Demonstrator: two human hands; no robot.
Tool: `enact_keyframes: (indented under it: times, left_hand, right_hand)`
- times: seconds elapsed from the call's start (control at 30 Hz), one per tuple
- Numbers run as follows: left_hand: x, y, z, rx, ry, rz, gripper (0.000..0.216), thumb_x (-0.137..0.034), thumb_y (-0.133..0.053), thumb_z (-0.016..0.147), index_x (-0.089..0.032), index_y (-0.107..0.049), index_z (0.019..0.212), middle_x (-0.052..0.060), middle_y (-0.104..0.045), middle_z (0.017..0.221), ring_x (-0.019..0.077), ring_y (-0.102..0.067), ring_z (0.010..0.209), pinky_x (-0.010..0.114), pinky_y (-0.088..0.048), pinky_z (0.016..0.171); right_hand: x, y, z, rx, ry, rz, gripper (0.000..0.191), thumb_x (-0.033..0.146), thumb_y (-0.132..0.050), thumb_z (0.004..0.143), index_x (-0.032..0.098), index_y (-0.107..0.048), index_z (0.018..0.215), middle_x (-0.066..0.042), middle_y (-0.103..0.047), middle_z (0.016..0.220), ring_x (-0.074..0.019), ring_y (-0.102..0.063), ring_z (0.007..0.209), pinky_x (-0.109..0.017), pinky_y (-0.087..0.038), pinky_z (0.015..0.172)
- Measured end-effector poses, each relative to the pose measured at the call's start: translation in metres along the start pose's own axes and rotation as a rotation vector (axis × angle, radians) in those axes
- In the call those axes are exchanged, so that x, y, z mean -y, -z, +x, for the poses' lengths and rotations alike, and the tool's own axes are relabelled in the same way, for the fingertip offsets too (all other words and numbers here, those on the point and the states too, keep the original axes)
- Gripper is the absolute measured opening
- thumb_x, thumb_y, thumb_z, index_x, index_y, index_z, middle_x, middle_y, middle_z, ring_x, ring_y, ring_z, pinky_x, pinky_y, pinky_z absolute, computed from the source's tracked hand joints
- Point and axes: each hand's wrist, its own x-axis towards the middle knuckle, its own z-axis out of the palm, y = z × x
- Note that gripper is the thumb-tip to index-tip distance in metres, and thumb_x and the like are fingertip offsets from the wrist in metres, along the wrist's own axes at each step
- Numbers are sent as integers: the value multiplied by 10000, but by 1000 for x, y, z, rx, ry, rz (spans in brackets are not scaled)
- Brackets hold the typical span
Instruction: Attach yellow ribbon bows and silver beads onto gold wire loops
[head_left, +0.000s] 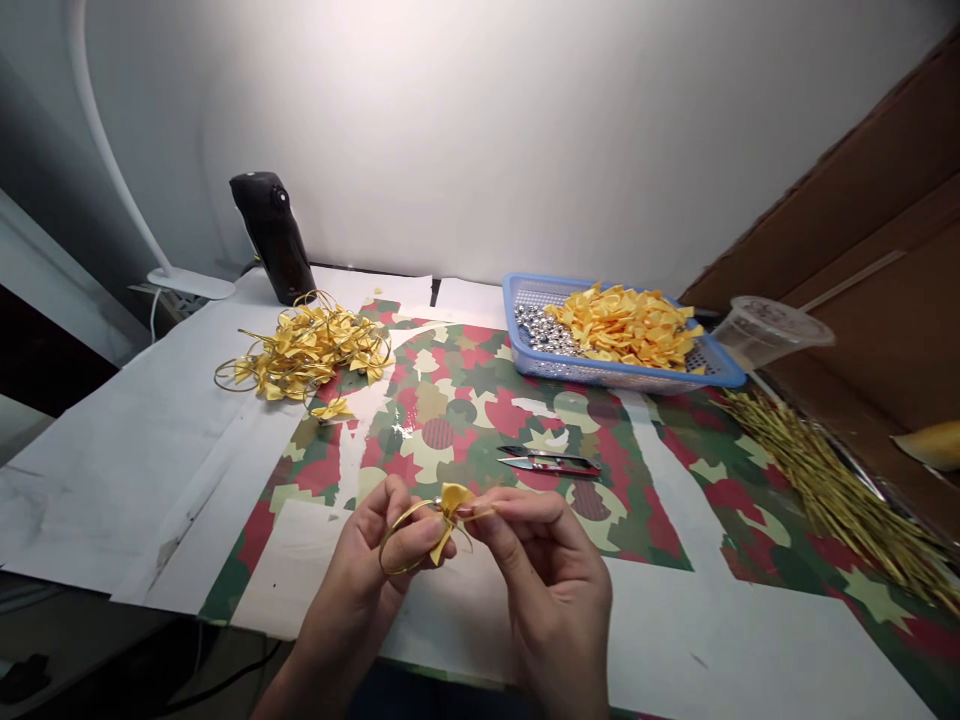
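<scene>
One held bow, one snips, one blue basket, one plastic cup, one desk lamp.

Two bare hands show, each with part of its forearm. The left grip lies at about 7 o'clock from the picture's middle, the right grip at about 5 o'clock. The left forearm and right forearm are uncovered down to the lower edge. The fingers are slim and the nails look short, though they are too small to tell more. At 6 o'clock, between the forearms, a dark blue strip shows; whether it is clothing cannot be told.
</scene>
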Motion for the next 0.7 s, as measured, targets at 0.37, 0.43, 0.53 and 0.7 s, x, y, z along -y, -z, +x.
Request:
enact_keyframes:
  times: [0.37, 0.43, 0.53, 0.7]
  left_hand:
    - [1, -1, -2, -34, 16, -40, 196, -204, -884, 486, -176, -714, 581, -15, -639, 537, 96, -557, 529, 176, -450, 555]
    - [1, -1, -2, -32, 18, -42, 198, -209, -889, 484, -176, -725, 588, -11, -649, 557, 90, -554, 528, 168, -453, 554]
    - [0, -2, -2, -27, 24, -48, 202, -212, -896, 482, -178, -730, 593, -13, -642, 550, 87, -550, 525, 163, -456, 554]
    - [-1, -2, -2, -14, 36, -59, 215, -227, -905, 472, -184, -734, 595, -19, -623, 528, 88, -547, 530, 153, -460, 553]
  right_hand:
    - [-5, 7, 5, 86, -104, 105, 134, 284, -720, 784, 194, -625, 756, -23, -690, 785, -166, -680, 738, -278, -570, 664]
    - [-5, 7, 5, 90, -113, 111, 137, 286, -722, 783, 192, -625, 754, -24, -686, 783, -164, -677, 736, -276, -568, 663]
    - [-4, 6, 5, 104, -137, 126, 134, 285, -724, 782, 197, -627, 752, -14, -684, 777, -160, -674, 735, -271, -565, 668]
    - [-5, 7, 5, 137, -177, 188, 101, 268, -716, 798, 213, -638, 764, 16, -680, 785, -133, -664, 753, -235, -551, 690]
